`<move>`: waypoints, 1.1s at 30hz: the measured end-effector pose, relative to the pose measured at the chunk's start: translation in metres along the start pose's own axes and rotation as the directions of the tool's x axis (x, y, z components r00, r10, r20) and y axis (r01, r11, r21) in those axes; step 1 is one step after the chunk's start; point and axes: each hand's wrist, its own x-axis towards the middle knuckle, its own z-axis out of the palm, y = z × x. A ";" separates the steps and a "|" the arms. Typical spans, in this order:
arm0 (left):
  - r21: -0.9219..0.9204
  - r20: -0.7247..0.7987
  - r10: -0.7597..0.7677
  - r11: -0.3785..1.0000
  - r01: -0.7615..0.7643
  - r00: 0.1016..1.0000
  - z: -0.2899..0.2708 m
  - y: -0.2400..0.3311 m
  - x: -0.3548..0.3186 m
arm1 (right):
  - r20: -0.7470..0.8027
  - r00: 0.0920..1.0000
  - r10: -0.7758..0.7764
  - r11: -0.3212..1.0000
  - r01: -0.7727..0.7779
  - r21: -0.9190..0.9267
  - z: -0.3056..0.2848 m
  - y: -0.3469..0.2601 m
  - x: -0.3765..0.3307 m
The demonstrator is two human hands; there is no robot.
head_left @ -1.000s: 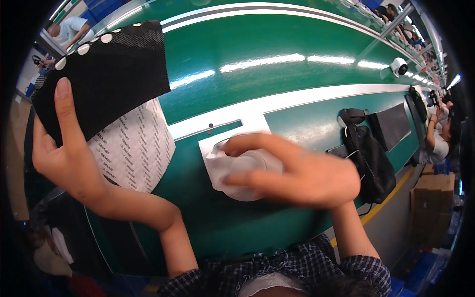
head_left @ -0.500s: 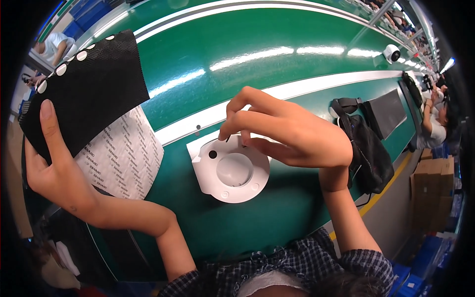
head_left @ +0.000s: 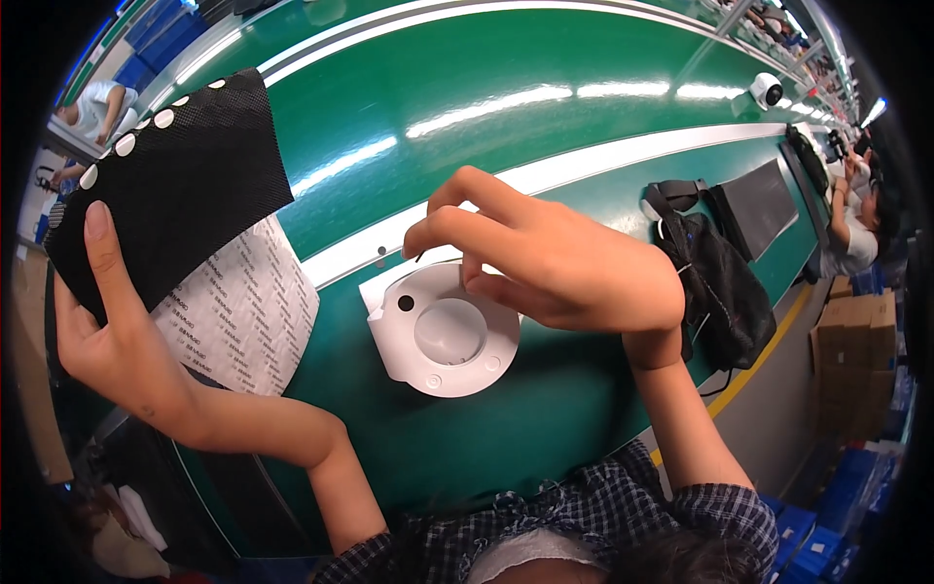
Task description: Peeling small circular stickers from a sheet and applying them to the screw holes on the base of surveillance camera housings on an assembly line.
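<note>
White round plastic base on green belt; right hand pinches small pad; left hand grips black dotted sheet. Press pad flat, centred.

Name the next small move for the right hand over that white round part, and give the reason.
Probably lower the right hand so the tiny dark piece pinched in its fingertips meets the white round part; it hovers just above the dark hole.

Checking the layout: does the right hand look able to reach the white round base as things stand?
Probably yes: the right hand hovers right over the white round base, fingers pinched together above its rim, with nothing between them.
</note>
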 end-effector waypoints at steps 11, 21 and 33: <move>0.008 0.066 -0.007 1.000 0.007 0.998 0.007 0.003 -0.003 | -0.203 0.975 0.088 0.935 -0.151 -0.320 0.018 -0.024 -0.006; 0.104 0.058 -0.008 0.995 0.001 0.998 0.001 -0.004 -0.003 | -0.332 0.941 0.061 0.936 -0.170 -0.308 0.033 -0.022 -0.016; 0.048 -0.070 -0.020 0.999 0.023 0.997 -0.009 -0.018 -0.001 | -0.474 0.870 -0.136 0.795 -0.189 -0.576 0.071 -0.023 -0.017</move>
